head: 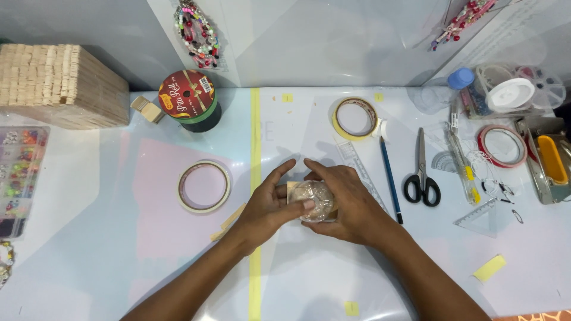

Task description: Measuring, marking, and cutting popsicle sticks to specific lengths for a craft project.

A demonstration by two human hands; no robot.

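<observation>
while both hands meet at the middle of the bench (89,238), they hold between them a small roll of clear tape (315,201), and a small pale wooden piece (292,189) shows just behind it. the left hand (270,205) has a closed grip on the roll from the left side, with the thumb lying over its face; the right hand (351,205) cups it from the right, fingers bent around the rim. the roll looks light and stiff, a hard ring, but its glossy surface is probably slippery and the loose end sticky. i judge the best place to hold is the outer rim, with thumb and fingers opposite, not the flat shiny face. scissors (422,178), a pencil (391,178) and a yellowish tape ring (355,117) lie well apart on the right.
</observation>
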